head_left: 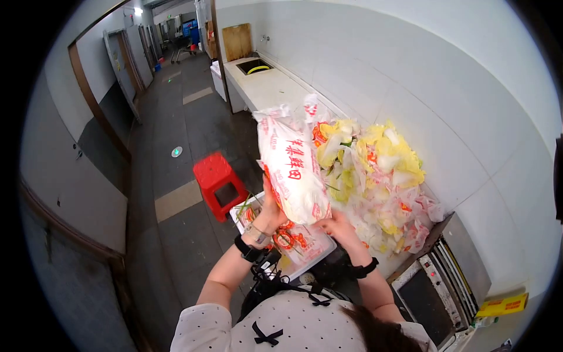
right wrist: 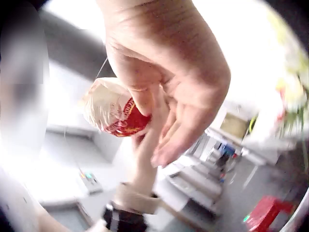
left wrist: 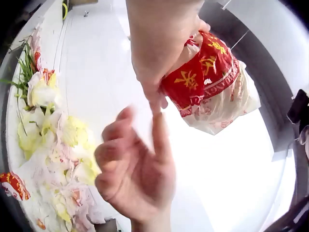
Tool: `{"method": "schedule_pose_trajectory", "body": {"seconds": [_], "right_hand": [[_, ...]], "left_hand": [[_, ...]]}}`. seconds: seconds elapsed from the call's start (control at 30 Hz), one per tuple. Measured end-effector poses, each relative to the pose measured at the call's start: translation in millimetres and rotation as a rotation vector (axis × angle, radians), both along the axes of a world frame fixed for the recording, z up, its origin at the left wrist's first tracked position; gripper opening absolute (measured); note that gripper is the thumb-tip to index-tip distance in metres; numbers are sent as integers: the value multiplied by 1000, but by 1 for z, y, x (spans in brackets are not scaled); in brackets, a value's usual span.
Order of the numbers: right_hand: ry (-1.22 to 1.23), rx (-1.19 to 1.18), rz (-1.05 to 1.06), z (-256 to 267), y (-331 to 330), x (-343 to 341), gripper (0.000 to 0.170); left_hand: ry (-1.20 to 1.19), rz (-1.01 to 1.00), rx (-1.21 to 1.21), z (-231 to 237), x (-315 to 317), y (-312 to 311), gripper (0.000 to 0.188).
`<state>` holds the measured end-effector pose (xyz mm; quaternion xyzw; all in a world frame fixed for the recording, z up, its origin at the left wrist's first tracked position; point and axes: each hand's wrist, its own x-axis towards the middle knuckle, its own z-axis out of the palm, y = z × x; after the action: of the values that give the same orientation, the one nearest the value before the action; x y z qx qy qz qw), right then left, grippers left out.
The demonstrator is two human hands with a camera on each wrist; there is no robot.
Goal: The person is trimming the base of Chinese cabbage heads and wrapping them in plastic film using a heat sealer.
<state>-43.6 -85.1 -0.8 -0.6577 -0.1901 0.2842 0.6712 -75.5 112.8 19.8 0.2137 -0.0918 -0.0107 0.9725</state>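
Observation:
A full, pale plastic bag [head_left: 293, 158] with red characters is held up in front of the body; the left wrist view shows its red label with yellow characters. My left hand [head_left: 271, 212] grips it from below on its left side. Close to the bag's near end is my right hand [head_left: 343, 232]. In the left wrist view that right hand [left wrist: 137, 169] has its fingers loosely bent, apart from the bag. A white crate [head_left: 324, 253] stands beneath both hands, holding wrapped packs with red labels.
Yellow-white cabbage leaves [head_left: 393, 149] and crumpled plastic wrappers [head_left: 419, 214] lie heaped on the counter [head_left: 267, 88] at the right. Beyond is a sink [head_left: 255, 66]. A red stool [head_left: 214, 173] stands left of the crate, a machine with a control panel [head_left: 446, 290] at lower right.

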Motion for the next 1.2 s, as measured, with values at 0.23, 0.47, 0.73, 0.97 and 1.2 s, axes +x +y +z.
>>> {"method": "schedule_pose_trajectory", "body": {"seconds": [0.23,0.47,0.73,0.97,1.2], "right_hand": [[-885,206,-341,108,14,6,23],[-1312,116,-308,134,52,21,25],[-1303,263,-416,123,44,22,16],[-732,599,135,115,25,17,24],[-1376,-23,-13,137,36,0,32]], "left_hand": [[72,170,327,-7,-6,35,70],[35,174,454,7,-21,13,80],[260,131,397,25,-24,-3,70],[249,221,502,19,-18,3,65],[199,346,513,23,-21,2,47]]}}
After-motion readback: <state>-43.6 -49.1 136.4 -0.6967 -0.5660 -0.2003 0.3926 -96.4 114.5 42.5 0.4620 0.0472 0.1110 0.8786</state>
